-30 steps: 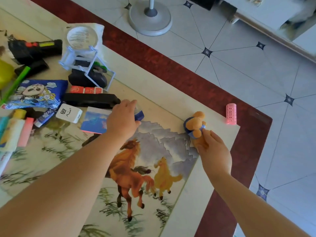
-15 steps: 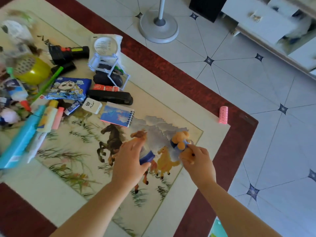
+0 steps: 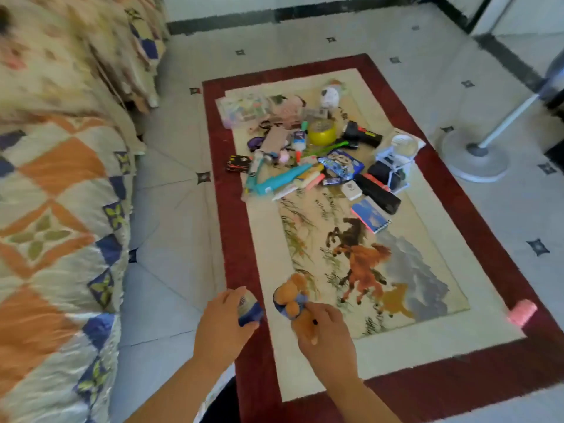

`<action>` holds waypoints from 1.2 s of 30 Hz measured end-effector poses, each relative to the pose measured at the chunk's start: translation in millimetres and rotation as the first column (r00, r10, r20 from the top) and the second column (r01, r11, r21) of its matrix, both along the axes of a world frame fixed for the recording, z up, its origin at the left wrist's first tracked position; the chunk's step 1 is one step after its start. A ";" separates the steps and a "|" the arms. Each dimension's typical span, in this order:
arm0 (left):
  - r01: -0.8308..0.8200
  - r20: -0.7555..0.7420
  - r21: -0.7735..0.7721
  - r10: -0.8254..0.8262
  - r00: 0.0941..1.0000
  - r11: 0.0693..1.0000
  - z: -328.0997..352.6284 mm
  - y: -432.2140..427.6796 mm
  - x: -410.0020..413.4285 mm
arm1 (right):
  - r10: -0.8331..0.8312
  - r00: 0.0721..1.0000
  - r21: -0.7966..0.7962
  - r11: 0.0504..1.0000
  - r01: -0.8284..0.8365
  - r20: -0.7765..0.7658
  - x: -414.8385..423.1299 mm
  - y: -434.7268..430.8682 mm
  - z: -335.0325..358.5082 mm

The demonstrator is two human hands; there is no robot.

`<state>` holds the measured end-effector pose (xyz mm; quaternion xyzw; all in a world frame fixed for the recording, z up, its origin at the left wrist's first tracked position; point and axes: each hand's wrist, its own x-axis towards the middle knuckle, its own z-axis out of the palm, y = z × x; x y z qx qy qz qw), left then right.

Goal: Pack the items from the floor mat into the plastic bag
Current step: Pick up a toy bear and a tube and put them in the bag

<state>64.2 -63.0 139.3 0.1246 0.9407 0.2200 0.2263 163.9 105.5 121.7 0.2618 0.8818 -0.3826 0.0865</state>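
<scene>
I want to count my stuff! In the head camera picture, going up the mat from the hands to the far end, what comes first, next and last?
Teddy bear → blue notebook → yellow pot → white toy.

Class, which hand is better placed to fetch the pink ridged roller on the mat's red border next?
Right. The pink ridged roller lies nearer the right hand, though that hand holds an orange plush toy.

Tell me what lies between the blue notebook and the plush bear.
Nothing loose: the head view shows only painted mat between the blue notebook and the plush bear.
</scene>
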 end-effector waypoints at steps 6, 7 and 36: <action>-0.444 -0.073 -0.018 0.442 0.894 0.896 47.6 -150.1 68.3 | 0.432 0.898 0.002 0.901 -0.433 -0.081 -18.9 -112.6 45.8; -0.508 -0.085 -0.017 0.505 0.859 0.861 54.1 -172.5 79.5 | 0.493 0.865 0.001 0.869 -0.495 -0.089 -20.8 -134.5 51.9; -0.998 0.233 -0.026 0.971 0.053 0.060 -58.4 -727.5 274.9 | 0.851 0.426 -0.056 0.463 -0.885 0.307 49.2 -775.6 -37.2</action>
